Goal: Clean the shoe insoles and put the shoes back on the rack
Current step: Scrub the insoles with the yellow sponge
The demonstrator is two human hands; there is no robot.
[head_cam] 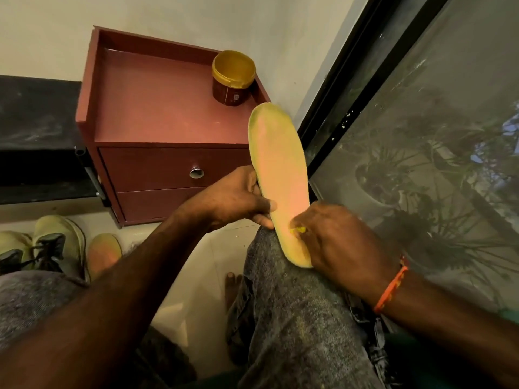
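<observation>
Head view, 1 frame. Person seated, denim-clad right knee (295,318) at centre bottom of the frame.

Insole (280,178): yellow, long, standing nearly upright at centre right of the frame, heel end low and resting against the knee, toe end up beside the red cabinet (157,113).

Left hand (233,200): grip closed on the insole's left edge, thumb across the face, fingers behind. It acts as the brace.

Right hand (337,242): grip curled onto the lower part of the insole, pinching a small yellow item (298,230) against the face. Too little of it shows to say whether it is a cloth, a sponge or a brush.

Second insole (104,252) lies on the floor at lower left, just beside the 2 shoes (53,245). Gold-lidded jar (233,77) stands on the cabinet top, upper centre. No rack identified in view.

Judgement: step in hand is scrubbing the heel area of insole 1; task looks early, since both shoes are off any rack and insole 2 waits.

Method notes for this step:
- Keep the left grip firm and near mid-length so the foam does not fold under pressure.
- Use short strokes along the length, working from heel toward toe.
- The greenish rim at the toe appears soiled; it likely needs extra passes.
- Keep the heel seated on the knee for support.
</observation>
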